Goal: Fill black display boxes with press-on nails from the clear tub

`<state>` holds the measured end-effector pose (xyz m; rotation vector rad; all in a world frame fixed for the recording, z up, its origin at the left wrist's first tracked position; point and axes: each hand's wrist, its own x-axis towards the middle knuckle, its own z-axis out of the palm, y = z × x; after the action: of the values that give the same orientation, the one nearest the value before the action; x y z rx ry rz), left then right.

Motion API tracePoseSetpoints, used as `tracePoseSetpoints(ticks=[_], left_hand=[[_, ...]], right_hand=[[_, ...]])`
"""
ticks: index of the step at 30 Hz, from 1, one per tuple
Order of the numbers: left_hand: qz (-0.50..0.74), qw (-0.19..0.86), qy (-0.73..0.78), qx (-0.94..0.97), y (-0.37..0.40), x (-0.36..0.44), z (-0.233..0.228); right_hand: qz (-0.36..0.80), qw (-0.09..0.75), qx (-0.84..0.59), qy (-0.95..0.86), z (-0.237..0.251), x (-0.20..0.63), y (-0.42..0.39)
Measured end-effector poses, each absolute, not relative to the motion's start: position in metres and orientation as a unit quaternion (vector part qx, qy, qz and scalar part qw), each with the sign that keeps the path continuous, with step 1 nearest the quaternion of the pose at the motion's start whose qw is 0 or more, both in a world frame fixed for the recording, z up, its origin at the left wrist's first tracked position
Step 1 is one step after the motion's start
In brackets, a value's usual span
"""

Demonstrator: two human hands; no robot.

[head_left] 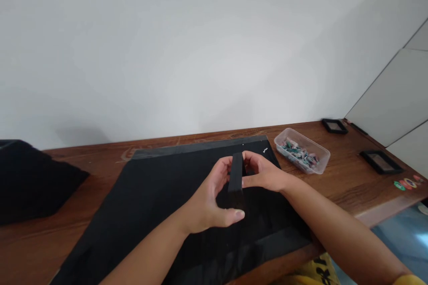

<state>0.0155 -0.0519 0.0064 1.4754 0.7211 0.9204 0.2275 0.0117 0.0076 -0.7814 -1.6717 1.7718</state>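
A slim black box (236, 176) stands on its narrow edge between my hands, over the black mat (160, 196). My left hand (219, 200) curves around its left side, fingers behind it and the thumb reaching past the near end. From the right, my right hand (259, 171) grips it with the thumb pressed on its right face and the fingers curled at the far upper end. The box's left face and some of my left fingertips are hidden. Whether its lower edge rests on the mat I cannot tell.
A clear plastic tub (319, 142) of small wrapped pieces stands right of the mat. Two black frame-like boxes (335, 126) lie farther right, near round stickers (406, 184) on the wooden table (344, 178). A dark cloth-like shape (33, 182) sits at left; a white wall (187, 53) rises behind.
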Motion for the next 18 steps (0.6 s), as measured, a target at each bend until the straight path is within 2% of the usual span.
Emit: tracePoseSetpoints(ticks=[8, 14, 16, 18], left_hand=[[0.379, 0.557, 0.330, 0.662, -0.058, 0.011, 0.003], [0.433, 0.522, 0.331, 0.656, -0.058, 0.014, -0.011], [0.435, 0.478, 0.369, 0.668, -0.057, 0.014, -0.016], [0.451, 0.372, 0.409, 0.701, -0.055, 0.013, -0.019]], right_hand=[[0.669, 0.301, -0.261, -0.627, 0.009, 0.230, 0.008], [0.644, 0.306, -0.271, -0.647, 0.009, 0.228, 0.011], [0.634, 0.310, -0.278, -0.651, 0.008, 0.228, 0.013], [0.635, 0.326, -0.288, -0.639, 0.008, 0.228, 0.014]])
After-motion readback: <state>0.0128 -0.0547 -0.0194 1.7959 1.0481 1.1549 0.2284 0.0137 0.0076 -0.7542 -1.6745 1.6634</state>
